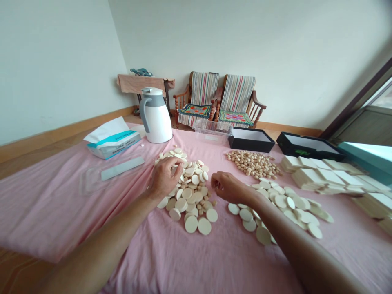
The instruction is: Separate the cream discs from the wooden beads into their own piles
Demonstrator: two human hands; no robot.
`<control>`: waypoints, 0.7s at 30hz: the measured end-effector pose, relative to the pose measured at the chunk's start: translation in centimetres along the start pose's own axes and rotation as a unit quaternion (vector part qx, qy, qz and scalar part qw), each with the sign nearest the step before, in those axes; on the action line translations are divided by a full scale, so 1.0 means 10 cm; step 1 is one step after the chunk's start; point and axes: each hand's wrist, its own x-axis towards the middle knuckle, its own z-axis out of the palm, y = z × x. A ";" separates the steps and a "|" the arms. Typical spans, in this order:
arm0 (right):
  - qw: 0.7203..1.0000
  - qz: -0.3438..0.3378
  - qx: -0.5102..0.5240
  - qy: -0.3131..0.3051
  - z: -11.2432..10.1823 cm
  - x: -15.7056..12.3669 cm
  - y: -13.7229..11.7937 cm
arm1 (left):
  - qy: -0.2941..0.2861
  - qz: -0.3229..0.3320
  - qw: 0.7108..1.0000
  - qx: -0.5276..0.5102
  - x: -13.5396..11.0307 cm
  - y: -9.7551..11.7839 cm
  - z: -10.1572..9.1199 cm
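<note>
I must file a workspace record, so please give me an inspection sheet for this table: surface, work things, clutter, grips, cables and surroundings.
Surface: pink cloth, wrinkled, covers the table.
Work things: disc pile in the middle; second disc spread to its right; small round pieces heaped behind; flat blocks stacked at the far right.
Clutter: white jug, tissue pack, clear tray, clear tub, two black boxes, both open.
Grips: left hand rests on the disc pile, fingers curled; right hand is curled between the two disc groups; what either grip holds cannot be told.
Cables: nothing seen.
Surroundings: two striped chairs at the wall; wooden floor.
</note>
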 end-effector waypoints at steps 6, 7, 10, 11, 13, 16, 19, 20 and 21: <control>0.977 0.125 -0.112 0.132 -0.09 0.02 0.30 | -0.006 -0.006 1.000 -0.003 0.00 0.01 -0.01; 0.976 0.126 -0.113 0.141 -0.10 0.01 0.28 | -0.005 -0.008 1.000 -0.003 0.01 0.01 -0.01; 0.992 0.078 -0.053 0.078 -0.11 -0.02 0.14 | -0.003 -0.011 1.000 -0.005 0.01 0.02 -0.02; 0.997 0.056 -0.020 0.043 -0.10 -0.03 0.07 | -0.002 -0.011 1.000 -0.006 0.01 0.02 -0.02; 0.999 0.015 0.034 -0.005 -0.06 -0.04 -0.05 | -0.002 -0.008 1.000 -0.007 0.01 0.01 -0.02; 0.999 -0.005 0.047 -0.006 0.04 -0.03 -0.15 | -0.003 -0.004 1.000 -0.008 0.01 0.01 -0.01; 0.999 -0.003 0.037 0.004 0.12 -0.01 -0.13 | -0.001 -0.002 1.000 -0.008 0.01 0.01 -0.01; 0.999 -0.001 0.031 0.006 0.14 0.00 -0.10 | 0.000 -0.001 1.000 -0.008 0.01 0.01 -0.01; 1.000 0.003 0.022 0.010 0.14 0.01 -0.06 | 0.000 -0.001 1.000 -0.009 0.01 0.01 -0.01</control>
